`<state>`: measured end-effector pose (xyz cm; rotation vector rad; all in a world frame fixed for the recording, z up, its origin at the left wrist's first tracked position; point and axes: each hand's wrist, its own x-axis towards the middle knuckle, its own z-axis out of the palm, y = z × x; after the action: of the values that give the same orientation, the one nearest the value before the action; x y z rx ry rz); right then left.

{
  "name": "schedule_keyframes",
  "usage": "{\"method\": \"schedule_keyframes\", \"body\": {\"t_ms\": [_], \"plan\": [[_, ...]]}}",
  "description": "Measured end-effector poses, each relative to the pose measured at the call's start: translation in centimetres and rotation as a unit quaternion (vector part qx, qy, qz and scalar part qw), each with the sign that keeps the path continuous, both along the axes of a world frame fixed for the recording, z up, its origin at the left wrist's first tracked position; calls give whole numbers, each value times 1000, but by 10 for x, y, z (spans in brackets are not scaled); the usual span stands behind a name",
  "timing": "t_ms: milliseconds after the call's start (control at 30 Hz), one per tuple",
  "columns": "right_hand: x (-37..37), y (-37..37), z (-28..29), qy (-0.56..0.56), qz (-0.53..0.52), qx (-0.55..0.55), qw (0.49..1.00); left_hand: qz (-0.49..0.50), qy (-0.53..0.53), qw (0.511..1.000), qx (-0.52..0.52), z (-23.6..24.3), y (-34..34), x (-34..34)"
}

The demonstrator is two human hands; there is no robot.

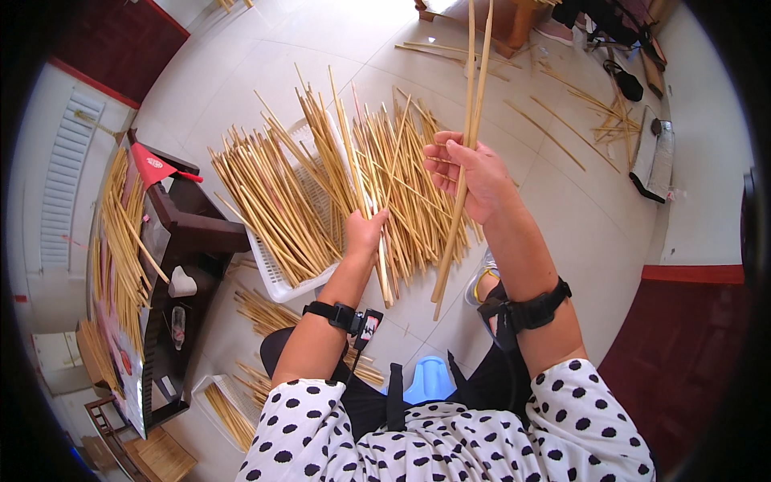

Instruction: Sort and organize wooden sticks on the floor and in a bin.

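We saw two bare hands above a tiled floor (610, 217), each with fingers closed on slender sticks. The right hand (475, 178) pinched two long sticks (448, 257) between its thumb and fingers; the fingers were partly curled and slightly apart from one another, and the two lengths stood nearly side by side, reaching well above and below the grip. The left hand (366, 231) was wrapped round a few pale sticks (383, 265), its fingers drawn together; we could not tell exactly how many it held, since the hand and the pile behind overlapped them. Past the left hand we found one large white basket (277, 285) with a thick bundle (269, 201) lying in it, and to the right of that a broad heap (418, 201), both too dense for us to count. We counted two loose sticks (546, 135) lying apart on the tiles at the right, near a scattered group (614, 116). On the left stood one dark table (201, 233) bearing more sticks (120, 265) and one red pennant (151, 166). Below it we noticed one smaller white container (202, 389), also holding sticks. We counted two black straps (542, 309), one on each forearm, and one blue stool (430, 379) between the knees.
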<state>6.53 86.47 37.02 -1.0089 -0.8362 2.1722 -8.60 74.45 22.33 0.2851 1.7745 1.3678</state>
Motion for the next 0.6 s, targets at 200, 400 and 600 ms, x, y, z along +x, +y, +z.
{"method": "schedule_keyframes", "body": {"t_ms": [200, 400, 600], "plan": [[1, 4, -5, 31, -3, 5, 1000, 37, 60, 997, 23, -9, 7, -6], [-5, -1, -2, 15, -3, 3, 1000, -39, -45, 987, 149, 91, 2, 24], [-17, -14, -1, -8, 39, -3, 999, -181, -76, 961, 194, 130, -29, 37]]}}
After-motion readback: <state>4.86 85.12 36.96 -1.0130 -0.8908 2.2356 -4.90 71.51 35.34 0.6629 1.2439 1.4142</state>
